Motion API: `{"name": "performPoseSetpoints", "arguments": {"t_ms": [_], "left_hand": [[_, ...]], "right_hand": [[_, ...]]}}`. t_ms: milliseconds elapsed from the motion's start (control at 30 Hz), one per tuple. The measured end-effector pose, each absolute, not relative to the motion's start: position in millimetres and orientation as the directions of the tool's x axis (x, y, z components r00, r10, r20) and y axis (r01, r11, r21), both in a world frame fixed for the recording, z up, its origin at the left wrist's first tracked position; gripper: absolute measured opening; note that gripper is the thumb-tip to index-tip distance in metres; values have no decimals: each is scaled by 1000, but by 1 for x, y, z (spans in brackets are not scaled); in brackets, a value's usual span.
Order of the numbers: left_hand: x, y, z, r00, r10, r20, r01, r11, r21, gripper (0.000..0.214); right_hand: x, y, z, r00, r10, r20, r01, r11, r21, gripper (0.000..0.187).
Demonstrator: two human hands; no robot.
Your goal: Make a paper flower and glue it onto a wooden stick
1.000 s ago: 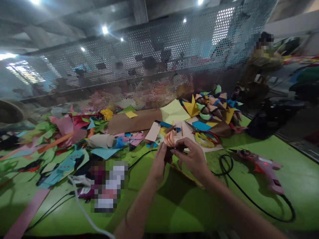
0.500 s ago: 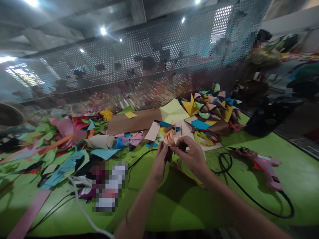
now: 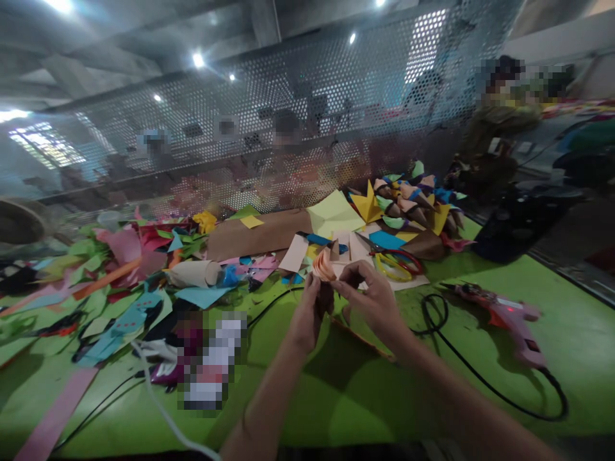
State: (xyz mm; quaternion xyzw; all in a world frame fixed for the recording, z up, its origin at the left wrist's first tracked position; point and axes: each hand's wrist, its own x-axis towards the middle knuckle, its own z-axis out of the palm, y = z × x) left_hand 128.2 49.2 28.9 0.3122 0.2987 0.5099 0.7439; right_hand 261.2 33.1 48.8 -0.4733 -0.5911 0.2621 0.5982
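A small peach paper piece with layered folds, like a paper flower, is held up over the green table. My left hand grips it from below, fingers closed around its base. The thumb and fingers of my right hand pinch the lower right side of the same piece. What lies between the fingertips is partly hidden. Beneath my hands a thin brown strip slants across the tabletop. Yellow and red-handled scissors lie just beyond my right hand.
A pink glue gun lies at right, its black cord looping toward my right forearm. Coloured paper scraps heap at left; finished paper cones pile behind. Brown paper lies at the back. A person is at far right.
The peach paper piece has shifted and turned slightly to the left in my fingers. My right hand has moved a little with it. Both hands keep their hold.
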Motion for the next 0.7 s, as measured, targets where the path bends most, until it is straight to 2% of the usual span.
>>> {"name": "performPoseSetpoints", "arguments": {"t_ms": [200, 400, 567, 700], "left_hand": [[127, 50, 32, 351, 923, -159, -597, 351, 721, 38], [126, 48, 35, 417, 885, -205, -569, 431, 700, 42], [123, 51, 32, 387, 872, -300, -600, 485, 636, 34], [123, 52, 30, 406, 864, -297, -607, 498, 619, 34]], "right_hand": [[263, 36, 47, 196, 904, 379, 140, 357, -924, 19], [259, 37, 45, 184, 906, 380, 152, 356, -922, 18], [259, 36, 47, 167, 915, 366, 124, 349, -929, 19], [260, 36, 48, 153, 911, 383, 152, 361, -920, 18]]}}
